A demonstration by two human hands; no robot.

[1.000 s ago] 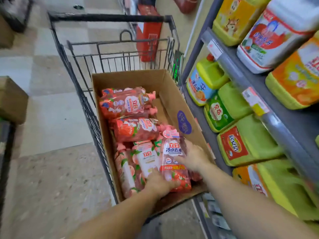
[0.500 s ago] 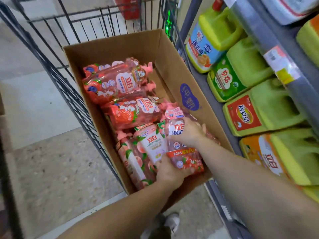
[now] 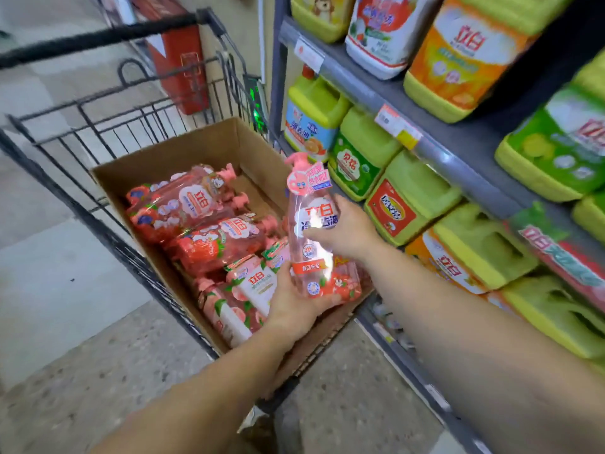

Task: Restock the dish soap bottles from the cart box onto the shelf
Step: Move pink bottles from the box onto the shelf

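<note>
Both hands held one pink soap bottle (image 3: 311,231) up over the box (image 3: 183,152) in the cart (image 3: 98,132). The left hand (image 3: 291,309) curled its grip under the bottom of the bottle. The right hand (image 3: 347,231) wrapped its grip round the middle. The bottle stood almost straight up, pump on top. More pink bottles (image 3: 196,221) lay in the box. The shelf (image 3: 442,152) with big green jugs (image 3: 412,204) stood just beside the cart.
</note>
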